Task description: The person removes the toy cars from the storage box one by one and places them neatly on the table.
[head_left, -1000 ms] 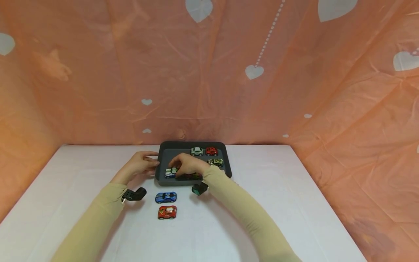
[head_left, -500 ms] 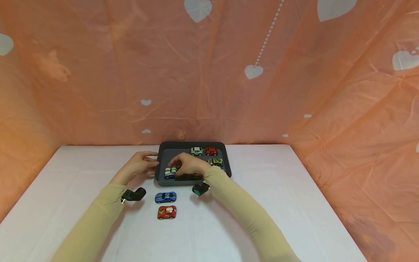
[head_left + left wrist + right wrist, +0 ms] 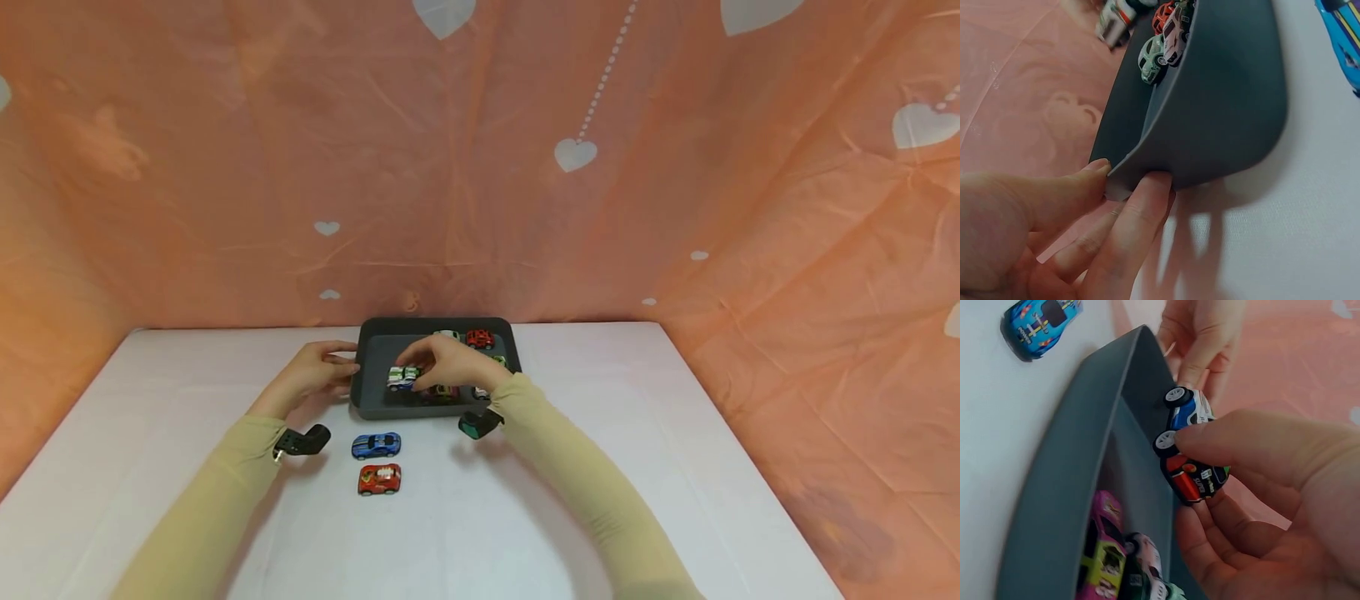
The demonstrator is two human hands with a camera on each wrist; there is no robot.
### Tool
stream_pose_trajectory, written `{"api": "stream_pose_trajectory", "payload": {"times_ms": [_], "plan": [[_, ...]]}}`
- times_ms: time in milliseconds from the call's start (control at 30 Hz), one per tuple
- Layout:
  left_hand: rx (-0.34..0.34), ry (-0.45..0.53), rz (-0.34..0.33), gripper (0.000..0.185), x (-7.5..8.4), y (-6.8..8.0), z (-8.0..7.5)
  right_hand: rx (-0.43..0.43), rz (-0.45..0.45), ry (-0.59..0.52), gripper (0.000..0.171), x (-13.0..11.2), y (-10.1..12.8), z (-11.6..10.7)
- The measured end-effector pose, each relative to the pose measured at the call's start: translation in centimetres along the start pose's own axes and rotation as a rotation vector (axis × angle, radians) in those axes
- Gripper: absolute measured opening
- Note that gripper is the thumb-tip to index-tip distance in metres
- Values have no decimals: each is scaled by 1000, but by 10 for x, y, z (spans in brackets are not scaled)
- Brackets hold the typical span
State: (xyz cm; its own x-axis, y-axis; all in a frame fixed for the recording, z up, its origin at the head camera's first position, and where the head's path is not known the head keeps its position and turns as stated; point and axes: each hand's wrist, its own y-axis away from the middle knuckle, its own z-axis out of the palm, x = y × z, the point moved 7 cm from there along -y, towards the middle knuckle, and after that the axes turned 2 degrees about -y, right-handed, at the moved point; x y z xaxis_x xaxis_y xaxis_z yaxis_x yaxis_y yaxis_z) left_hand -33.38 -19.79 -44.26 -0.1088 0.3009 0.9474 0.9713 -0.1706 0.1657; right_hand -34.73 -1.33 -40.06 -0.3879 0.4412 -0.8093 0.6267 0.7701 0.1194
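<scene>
Peach-coloured sheeting printed with white hearts hangs behind a white table (image 3: pixel 525 517), and on it sits a shallow dark grey rectangular tray (image 3: pixel 365 402) holding several toy cars. Your right hand (image 3: pixel 450 362) pinches a small white toy car with blue and green stripes (image 3: pixel 403 377) between thumb and fingers, raised just above the tray floor near its left end. Your left hand (image 3: pixel 315 373) steadies the tray — thumb and fingers nip its left rim, as the left wrist view shows.

By the look of it, the sorting is partly done: two cars stand outside on the table, a blue toy car (image 3: pixel 376 445) just in front of the tray and a red toy car (image 3: pixel 379 479) nearer you. Inside remain a pink and yellow toy car (image 3: pixel 1105 550), a red toy car at the back (image 3: pixel 480 338) and others half hidden by your hand.

Nothing blocks the space between the tray and the two cars outside.
</scene>
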Motion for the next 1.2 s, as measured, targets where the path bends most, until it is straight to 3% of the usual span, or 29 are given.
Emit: {"api": "stream_pose_trajectory", "payload": {"times_ms": [400, 600, 833, 1200], "plan": [[1, -47, -5, 52, 7, -1, 0, 34, -10, -93, 42, -7, 34, -10], [-7, 10, -2, 51, 5, 1, 3, 6, -49, -85, 41, -12, 50, 6], [3, -36, -29, 52, 2, -1, 3, 3, -77, -63, 41, -20, 67, 25], [1, -31, -30, 52, 1, -3, 3, 21, -93, -53, 40, -24, 92, 62]]}}
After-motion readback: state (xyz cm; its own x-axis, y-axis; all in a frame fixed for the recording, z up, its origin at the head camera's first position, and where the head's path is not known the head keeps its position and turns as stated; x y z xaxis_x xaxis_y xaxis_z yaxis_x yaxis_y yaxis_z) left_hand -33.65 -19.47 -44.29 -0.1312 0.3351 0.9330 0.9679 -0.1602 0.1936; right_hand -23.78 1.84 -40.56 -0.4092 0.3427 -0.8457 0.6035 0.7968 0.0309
